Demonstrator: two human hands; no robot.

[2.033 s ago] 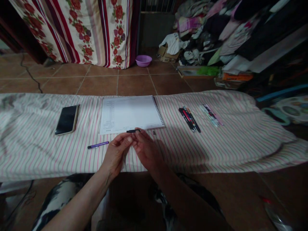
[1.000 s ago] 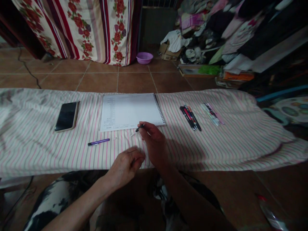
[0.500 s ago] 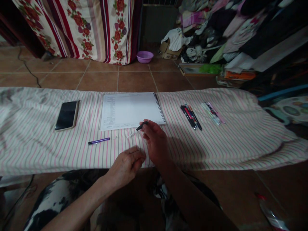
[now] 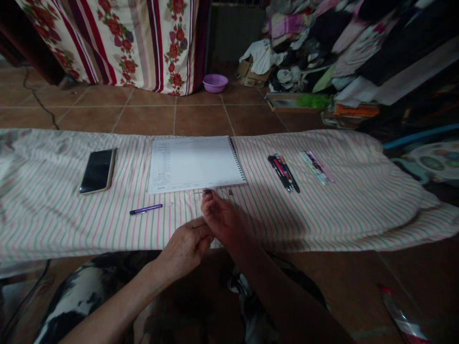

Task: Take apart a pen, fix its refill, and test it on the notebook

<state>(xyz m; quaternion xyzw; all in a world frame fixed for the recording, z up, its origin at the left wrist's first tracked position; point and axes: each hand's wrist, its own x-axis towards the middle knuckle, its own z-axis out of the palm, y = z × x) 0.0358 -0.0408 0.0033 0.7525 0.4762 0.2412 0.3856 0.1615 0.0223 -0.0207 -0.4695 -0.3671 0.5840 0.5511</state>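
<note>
My right hand [image 4: 223, 216] is closed around a dark pen part [image 4: 207, 191], whose black end shows above the fingers just below the notebook's lower edge. Close by, my left hand [image 4: 188, 243] rests curled at the near edge of the cloth, its fingertips against or just beside the right hand. What it may hold is hidden. A small dark piece [image 4: 230, 192] lies on the cloth right of my right fingers. The spiral notebook [image 4: 199, 162] lies open at a mostly blank page, coil on the right. To the left is a purple pen [image 4: 146, 209] with a black end.
A phone [image 4: 97, 171] lies at the left of the striped cloth [image 4: 344, 220]. Right of the notebook are a bunch of dark pens [image 4: 283, 173] and a group of lighter pens [image 4: 316, 167]. A purple basin [image 4: 215, 83] stands on the tiled floor beyond.
My right hand has turned and come down left toward my left hand, with the pen part now mostly covered. The small dark piece now shows on the cloth beside it.
</note>
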